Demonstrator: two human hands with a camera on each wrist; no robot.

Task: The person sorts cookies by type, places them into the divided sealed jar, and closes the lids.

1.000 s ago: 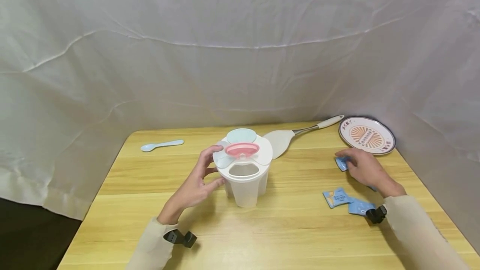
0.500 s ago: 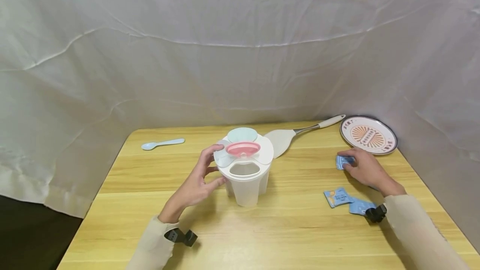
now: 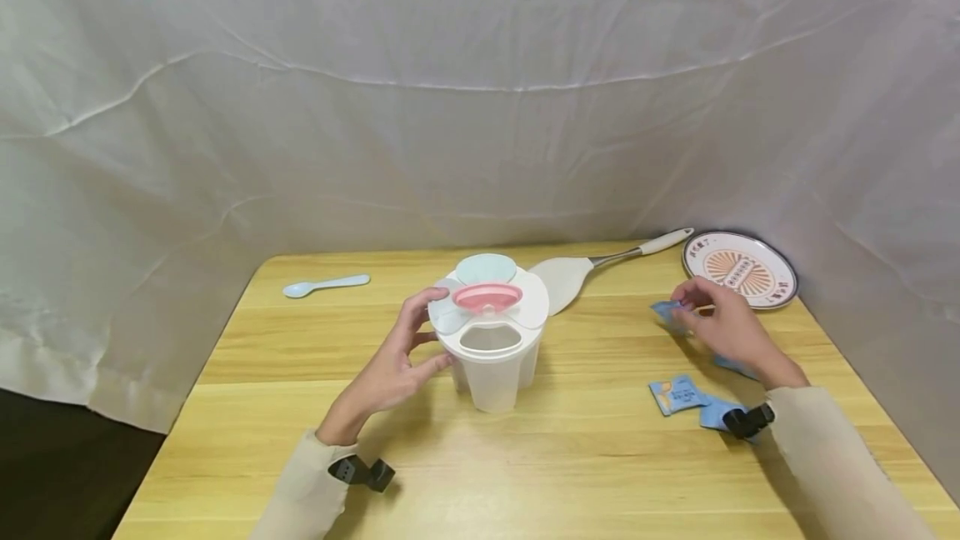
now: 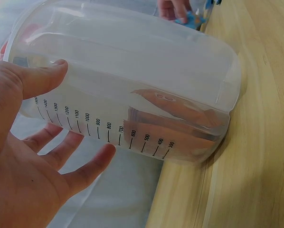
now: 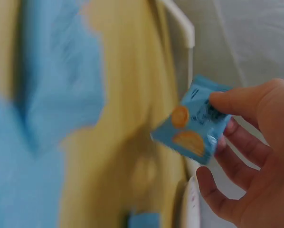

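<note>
My left hand [image 3: 390, 365] grips the left side of a translucent storage container [image 3: 493, 386] with a white lid. Its pink flap [image 3: 487, 298] stands raised, and the lid's front opening is uncovered. Measuring marks run along its wall in the left wrist view, and brownish packets [image 4: 168, 128] show inside. At the right, my right hand [image 3: 727, 327] pinches a small blue snack packet [image 5: 192, 121] between thumb and fingers, above the table. Below that hand lie more blue packets [image 3: 677, 395], one partly hidden by the wrist.
A white spatula [image 3: 562, 277] lies behind the container, its handle pointing right. The round patterned plate [image 3: 776, 277] sits at the back right. On the far left is a pale blue spoon [image 3: 326, 286]. Grey cloth [image 3: 480, 165] hangs behind the wooden table [image 3: 480, 473].
My right hand has lifted the packet off the table and shifted it slightly left and back. Another packet beneath that hand is now more exposed. My left hand stays on the container.
</note>
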